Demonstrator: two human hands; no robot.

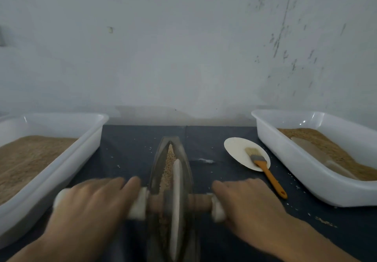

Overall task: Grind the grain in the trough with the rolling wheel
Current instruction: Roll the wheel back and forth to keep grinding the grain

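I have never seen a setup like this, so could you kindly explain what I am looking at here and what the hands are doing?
There is no machine here: this is one picture from a camera worn on a person's head, looking forward and down at their own two hands. In the middle of the dark table lies a narrow, boat-shaped trough with grain in its groove. A thin rolling wheel stands on edge in that groove, on an axle that sticks out both sides. The left hand and the right hand rest on the axle's pale ends, one each side; they are blurred. To either side stands a white tub, the left tub and the right tub, each holding brownish grain or meal. Between trough and right tub lies a small pale dish with an orange-handled brush on it.
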